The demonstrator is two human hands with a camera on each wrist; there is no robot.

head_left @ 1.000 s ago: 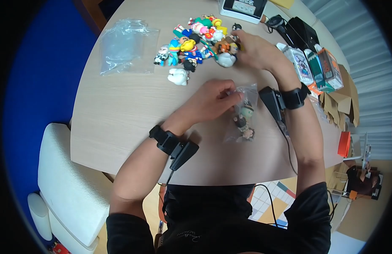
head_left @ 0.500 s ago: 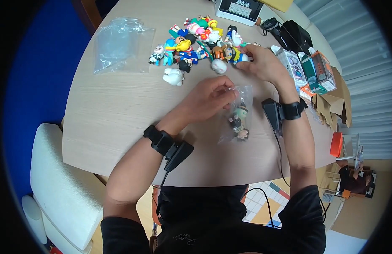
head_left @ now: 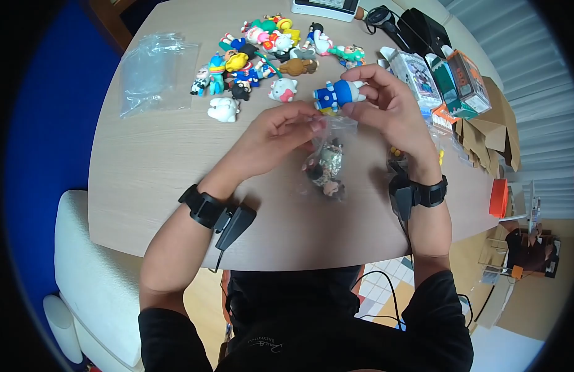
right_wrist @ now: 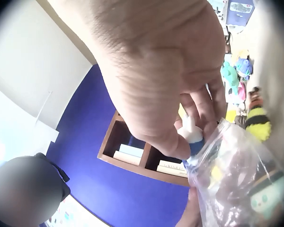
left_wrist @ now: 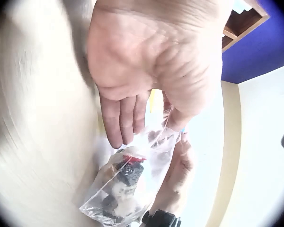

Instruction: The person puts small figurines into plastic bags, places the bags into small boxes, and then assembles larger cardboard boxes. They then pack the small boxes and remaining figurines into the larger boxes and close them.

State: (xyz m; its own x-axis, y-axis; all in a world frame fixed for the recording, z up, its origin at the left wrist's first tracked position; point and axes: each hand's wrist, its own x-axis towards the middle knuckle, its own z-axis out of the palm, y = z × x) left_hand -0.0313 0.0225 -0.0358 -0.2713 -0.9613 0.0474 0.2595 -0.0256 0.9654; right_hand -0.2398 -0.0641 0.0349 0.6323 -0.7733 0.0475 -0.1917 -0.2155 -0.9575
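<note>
At the left hand (head_left: 271,139): thumb and fingers pinch the rim of a clear bag (head_left: 327,164) holding figures
At the right hand (head_left: 389,111): fingers grip a blue-and-white figure (head_left: 337,95)

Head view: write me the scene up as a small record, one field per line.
left grip: pinches clear bag near top
clear bag: figures inside
right grip: holds blue figure
blue figure: outside bag, near its top
loose figures: grouped on table, beyond hands
flat bags: left of loose figures
boxes: right side of table
</note>
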